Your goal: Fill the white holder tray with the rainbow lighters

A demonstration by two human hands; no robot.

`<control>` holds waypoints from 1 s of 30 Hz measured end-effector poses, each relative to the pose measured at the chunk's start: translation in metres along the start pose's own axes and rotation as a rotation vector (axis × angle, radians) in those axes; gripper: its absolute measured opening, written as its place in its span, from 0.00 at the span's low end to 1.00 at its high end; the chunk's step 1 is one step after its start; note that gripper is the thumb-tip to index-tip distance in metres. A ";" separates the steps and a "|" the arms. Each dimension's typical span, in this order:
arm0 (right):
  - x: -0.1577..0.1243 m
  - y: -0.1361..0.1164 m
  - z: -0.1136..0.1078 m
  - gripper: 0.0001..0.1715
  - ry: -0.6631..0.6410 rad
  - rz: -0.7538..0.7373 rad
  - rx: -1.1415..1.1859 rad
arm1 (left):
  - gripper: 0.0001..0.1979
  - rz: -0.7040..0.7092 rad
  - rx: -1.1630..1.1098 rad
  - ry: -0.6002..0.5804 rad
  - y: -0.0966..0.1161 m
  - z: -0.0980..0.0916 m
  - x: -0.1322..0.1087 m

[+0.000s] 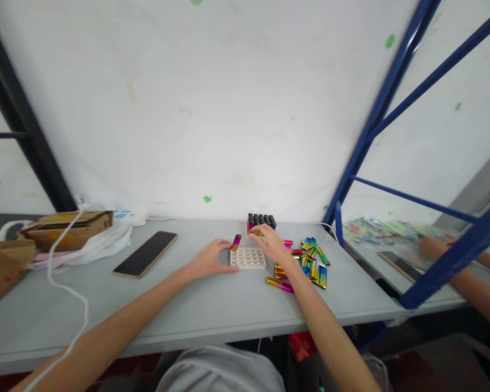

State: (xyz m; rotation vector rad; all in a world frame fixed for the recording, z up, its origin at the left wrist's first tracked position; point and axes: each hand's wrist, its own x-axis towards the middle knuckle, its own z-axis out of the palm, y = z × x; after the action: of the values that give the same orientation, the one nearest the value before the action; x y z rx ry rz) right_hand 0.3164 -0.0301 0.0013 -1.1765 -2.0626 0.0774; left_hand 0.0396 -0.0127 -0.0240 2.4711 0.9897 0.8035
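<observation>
Lower ctr-right, loose shiny tubes (322, 276) lie on your desk (212, 310). Mid-frame, your L hand (209, 259) spreads fingers wide at white tray's (249, 259) L end, grip unclear; 1 purple tube (236, 243) tilts at its upper-L corner. Your R hand's (271, 244) fingers curl nr black-topped tubes (262, 220); can't tell if holding any.

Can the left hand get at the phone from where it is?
Likely yes. The phone lies flat on the tabletop, left of the left hand, with nothing visible standing between them. The hand would first have to leave the white tray's left end.
</observation>
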 end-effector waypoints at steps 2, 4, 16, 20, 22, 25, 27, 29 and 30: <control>-0.007 0.017 -0.018 0.14 -0.008 0.089 -0.189 | 0.37 0.011 0.041 -0.022 -0.005 -0.002 0.001; -0.014 0.035 -0.034 0.13 -0.026 0.221 -0.332 | 0.37 0.020 0.063 -0.031 -0.011 -0.005 0.000; -0.042 0.056 -0.102 0.08 -0.221 0.468 -0.275 | 0.39 0.008 0.100 -0.061 -0.014 -0.004 -0.004; -0.048 0.049 -0.119 0.09 -0.393 0.521 -0.098 | 0.38 0.001 0.090 -0.075 -0.013 -0.004 -0.006; -0.050 0.047 -0.122 0.10 -0.433 0.535 -0.070 | 0.38 -0.009 0.084 -0.075 -0.012 -0.004 -0.006; -0.050 0.046 -0.122 0.10 -0.488 0.558 -0.040 | 0.38 -0.006 0.073 -0.076 -0.011 -0.005 -0.006; -0.049 0.046 -0.118 0.12 -0.525 0.571 -0.048 | 0.37 -0.006 0.070 -0.073 -0.011 -0.005 -0.005; -0.047 0.048 -0.114 0.12 -0.560 0.578 -0.080 | 0.37 -0.007 0.065 -0.070 -0.010 -0.006 -0.005; -0.046 0.049 -0.112 0.12 -0.575 0.579 -0.092 | 0.38 -0.007 0.062 -0.067 -0.010 -0.006 -0.005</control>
State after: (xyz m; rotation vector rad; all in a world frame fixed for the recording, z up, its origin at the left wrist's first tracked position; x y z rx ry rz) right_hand 0.4357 -0.0703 0.0358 -1.9522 -2.1276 0.6703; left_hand 0.0281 -0.0088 -0.0267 2.5277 1.0127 0.6936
